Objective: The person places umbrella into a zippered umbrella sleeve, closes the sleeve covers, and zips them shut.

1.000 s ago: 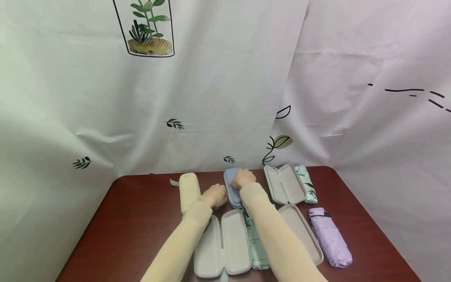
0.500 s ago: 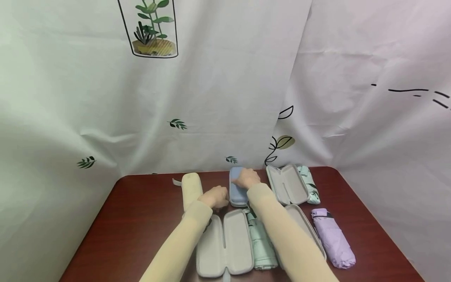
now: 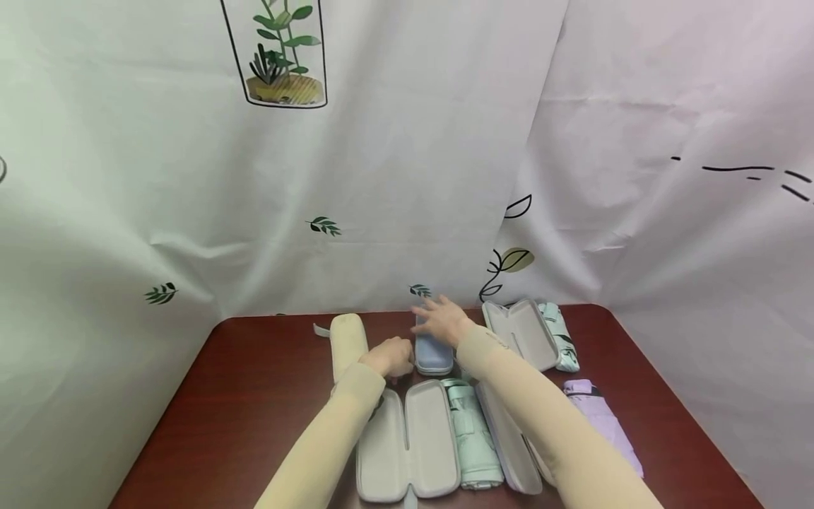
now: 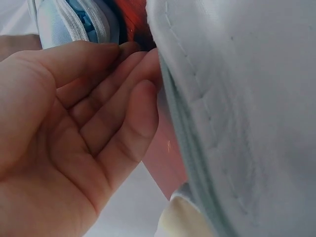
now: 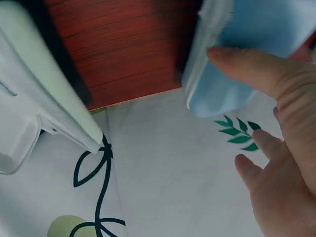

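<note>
A blue zip case (image 3: 434, 357) lies closed near the back edge of the table. My right hand (image 3: 445, 323) is over its far end with fingers spread; in the right wrist view the thumb (image 5: 242, 66) lies against the case's blue side. My left hand (image 3: 392, 355) is low beside the case's near left side, fingers curled. The left wrist view shows that hand (image 4: 89, 113) with its thumb and fingertips drawn together by the case's zip (image 4: 91, 22). The fingertips are partly hidden, and whether they pinch anything is unclear. A pale yellow case (image 3: 348, 346) lies left of it.
An open grey-lined case (image 3: 432, 438) lies in front, beside a green folded umbrella (image 3: 473, 438) and another open case (image 3: 514, 452) partly under the right arm. Further right are a back open case (image 3: 534, 336), a mint umbrella (image 3: 559, 336) and a purple umbrella (image 3: 600, 417).
My right hand has gone from curled fingers on the blue case to fingers spread over its far end. The left hand has stayed in place beside the case.
</note>
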Available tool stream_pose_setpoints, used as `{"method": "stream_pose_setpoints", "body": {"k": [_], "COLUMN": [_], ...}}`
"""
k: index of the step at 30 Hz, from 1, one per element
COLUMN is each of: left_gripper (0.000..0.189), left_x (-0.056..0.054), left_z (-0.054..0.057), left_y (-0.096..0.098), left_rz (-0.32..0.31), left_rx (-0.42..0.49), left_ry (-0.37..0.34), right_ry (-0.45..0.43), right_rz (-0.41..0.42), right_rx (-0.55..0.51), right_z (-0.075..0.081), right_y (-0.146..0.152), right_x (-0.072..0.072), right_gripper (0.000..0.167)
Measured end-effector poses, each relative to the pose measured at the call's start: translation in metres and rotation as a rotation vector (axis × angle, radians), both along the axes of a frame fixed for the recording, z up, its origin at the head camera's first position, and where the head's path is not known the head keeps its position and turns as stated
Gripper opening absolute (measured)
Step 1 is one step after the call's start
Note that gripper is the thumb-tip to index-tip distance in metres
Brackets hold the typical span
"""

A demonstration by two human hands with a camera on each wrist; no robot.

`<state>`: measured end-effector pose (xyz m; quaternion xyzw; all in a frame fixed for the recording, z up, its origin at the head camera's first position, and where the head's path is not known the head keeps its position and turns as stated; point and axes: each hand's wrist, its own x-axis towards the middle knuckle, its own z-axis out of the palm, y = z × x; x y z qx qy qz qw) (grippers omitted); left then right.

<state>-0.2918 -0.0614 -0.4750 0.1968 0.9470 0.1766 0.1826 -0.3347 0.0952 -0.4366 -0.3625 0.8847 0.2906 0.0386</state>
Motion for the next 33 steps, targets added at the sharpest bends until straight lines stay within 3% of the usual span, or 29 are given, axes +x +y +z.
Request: {"method": "stream_pose_setpoints", "body": {"k": [5, 9, 13, 18, 26, 33], "left_gripper": [0.012, 0.012, 0.018, 0.017, 0.026, 0.027], "left_x": [-0.002, -0.004, -0.005, -0.004, -0.001, 0.0], "left_z": [0.001, 0.003, 0.003, 0.003, -0.001, 0.0], "left_y": [0.0, -0.003, -0.006, -0.011, -0.013, -0.01], "left_rz": [0.006, 0.023, 0.026, 0.02, 0.039, 0.057], "left_rx": [-0.015, -0.02, -0.028, -0.03, -0.028, -0.025], "left_ry": [0.015, 0.035, 0.059, 0.084, 0.082, 0.067], "right_ry": [0.033, 0.046, 0.032, -0.02, -0.094, -0.117], "right_rz": [-0.002, 0.055, 0.073, 0.003, -0.178, -0.231], "right_rx": [-0.002, -0.043, -0.073, -0.123, -0.183, -0.212], "right_z": [-0.007, -0.007, -0.007, -0.007, -0.007, -0.005], "right_y": [0.003, 0.003, 0.004, 0.004, 0.003, 0.003], "right_x": [0.001, -0.001, -0.002, -0.004, -0.008, -0.006], "right_gripper": [0.061, 0.057, 0.062, 0.062, 0.052, 0.051]}}
